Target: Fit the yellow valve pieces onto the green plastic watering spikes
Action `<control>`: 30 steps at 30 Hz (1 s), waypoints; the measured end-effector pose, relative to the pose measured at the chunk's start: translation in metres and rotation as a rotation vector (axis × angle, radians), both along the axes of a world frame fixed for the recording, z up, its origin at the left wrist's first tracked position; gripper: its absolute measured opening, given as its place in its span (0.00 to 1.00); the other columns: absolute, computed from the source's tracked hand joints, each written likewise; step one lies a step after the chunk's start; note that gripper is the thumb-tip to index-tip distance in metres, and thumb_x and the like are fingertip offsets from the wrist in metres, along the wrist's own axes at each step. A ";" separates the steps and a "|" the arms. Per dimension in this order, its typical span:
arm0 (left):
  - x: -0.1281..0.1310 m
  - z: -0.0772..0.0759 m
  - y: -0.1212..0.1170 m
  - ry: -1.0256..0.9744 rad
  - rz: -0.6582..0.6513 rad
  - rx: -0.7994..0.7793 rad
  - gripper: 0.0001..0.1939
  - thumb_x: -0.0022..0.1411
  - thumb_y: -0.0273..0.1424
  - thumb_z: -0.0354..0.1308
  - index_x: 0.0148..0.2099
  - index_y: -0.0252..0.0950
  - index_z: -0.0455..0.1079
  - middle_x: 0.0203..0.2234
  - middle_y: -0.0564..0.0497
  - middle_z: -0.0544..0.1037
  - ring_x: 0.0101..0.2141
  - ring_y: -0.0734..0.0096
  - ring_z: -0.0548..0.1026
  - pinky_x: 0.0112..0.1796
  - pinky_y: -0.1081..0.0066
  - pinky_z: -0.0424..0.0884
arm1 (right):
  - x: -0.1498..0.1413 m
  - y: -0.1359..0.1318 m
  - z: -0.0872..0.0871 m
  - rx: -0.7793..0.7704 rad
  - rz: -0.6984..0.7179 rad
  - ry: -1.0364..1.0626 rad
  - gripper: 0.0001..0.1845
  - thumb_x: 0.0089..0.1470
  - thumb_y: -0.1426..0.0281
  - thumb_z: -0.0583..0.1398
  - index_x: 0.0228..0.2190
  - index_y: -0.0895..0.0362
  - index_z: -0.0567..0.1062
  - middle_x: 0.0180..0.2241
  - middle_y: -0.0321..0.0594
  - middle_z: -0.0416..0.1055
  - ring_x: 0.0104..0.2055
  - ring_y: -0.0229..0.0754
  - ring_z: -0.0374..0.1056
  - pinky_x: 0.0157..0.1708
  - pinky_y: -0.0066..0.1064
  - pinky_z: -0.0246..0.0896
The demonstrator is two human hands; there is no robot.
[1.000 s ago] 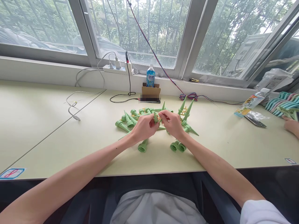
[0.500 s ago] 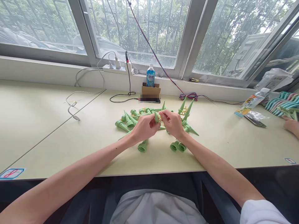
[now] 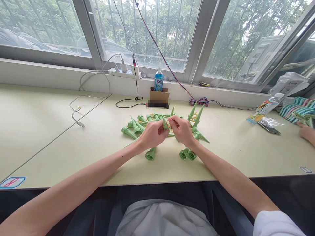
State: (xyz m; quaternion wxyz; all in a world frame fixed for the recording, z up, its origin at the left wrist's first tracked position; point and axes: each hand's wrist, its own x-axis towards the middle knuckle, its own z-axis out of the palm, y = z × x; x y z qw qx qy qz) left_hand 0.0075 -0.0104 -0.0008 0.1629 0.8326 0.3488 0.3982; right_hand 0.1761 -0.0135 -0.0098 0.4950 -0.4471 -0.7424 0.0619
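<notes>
My left hand is closed around a green plastic plant watering spike, its pointed tip upward. Right beside it, my right hand is pinched at the spike; whatever its fingertips hold is hidden or too small to name. Green watering spikes lie around both hands: a group on the left, an open-ended one in front, and a pair near my right wrist. Two more point upward behind my right hand, with small yellow pieces between them.
At the back stand a blue bottle and a cardboard box. Cables lie on the left. On the right are another bottle, a phone, a stack of pastel items and another person's hand.
</notes>
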 end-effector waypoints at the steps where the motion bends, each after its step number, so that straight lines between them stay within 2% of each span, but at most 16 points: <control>1: 0.000 0.000 0.000 0.002 -0.001 -0.004 0.10 0.56 0.28 0.57 0.25 0.36 0.60 0.18 0.57 0.65 0.20 0.78 0.60 0.23 0.74 0.58 | 0.000 0.000 0.000 -0.001 0.003 0.002 0.16 0.65 0.62 0.52 0.29 0.55 0.71 0.22 0.33 0.66 0.23 0.35 0.58 0.28 0.27 0.55; 14: 0.000 -0.004 0.003 0.025 -0.054 0.058 0.12 0.56 0.26 0.55 0.25 0.37 0.54 0.17 0.58 0.63 0.20 0.78 0.59 0.22 0.74 0.58 | 0.001 0.003 -0.004 -0.044 0.019 -0.002 0.16 0.65 0.61 0.52 0.30 0.55 0.72 0.23 0.34 0.68 0.24 0.36 0.62 0.28 0.28 0.56; 23: 0.002 -0.012 0.004 0.091 -0.057 0.092 0.14 0.55 0.26 0.55 0.25 0.38 0.51 0.17 0.57 0.63 0.19 0.77 0.58 0.22 0.73 0.57 | 0.002 0.003 -0.004 -0.092 0.044 -0.050 0.17 0.64 0.62 0.51 0.28 0.56 0.71 0.22 0.34 0.65 0.24 0.36 0.56 0.27 0.27 0.53; 30: 0.003 -0.013 0.002 0.115 -0.057 0.090 0.12 0.54 0.25 0.54 0.25 0.38 0.52 0.17 0.57 0.63 0.20 0.76 0.60 0.22 0.71 0.56 | 0.001 0.003 -0.005 -0.099 0.046 -0.061 0.16 0.63 0.63 0.51 0.27 0.56 0.71 0.22 0.33 0.64 0.24 0.35 0.55 0.27 0.27 0.52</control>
